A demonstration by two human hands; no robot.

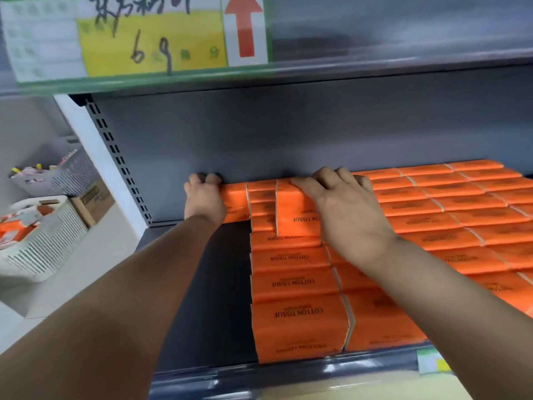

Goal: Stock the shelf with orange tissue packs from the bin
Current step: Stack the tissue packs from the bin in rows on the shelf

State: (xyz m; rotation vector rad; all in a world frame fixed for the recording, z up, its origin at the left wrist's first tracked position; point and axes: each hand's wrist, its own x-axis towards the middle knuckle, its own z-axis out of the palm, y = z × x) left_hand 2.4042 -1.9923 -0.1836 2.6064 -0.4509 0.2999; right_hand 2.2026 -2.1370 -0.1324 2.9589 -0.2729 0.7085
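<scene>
Several orange tissue packs (297, 284) marked COTTON TISSUE stand in tight rows across the grey shelf (219, 284), filling its middle and right. At the back left, my left hand (203, 197) grips the left end of one orange pack (235, 202) against the back wall, fingers curled over its top. My right hand (343, 209) lies over a pack (294, 215) set on top of the rows, fingers curled over its far edge. The white slatted bin (49, 243) with more orange packs sits on the floor at the far left.
A bare strip of shelf runs along the left side, beside the perforated upright (121, 163). Overhead is another shelf edge with a yellow price sign (150, 39) and a red arrow. A second basket (57, 171) and a cardboard box (92, 203) stand behind the bin.
</scene>
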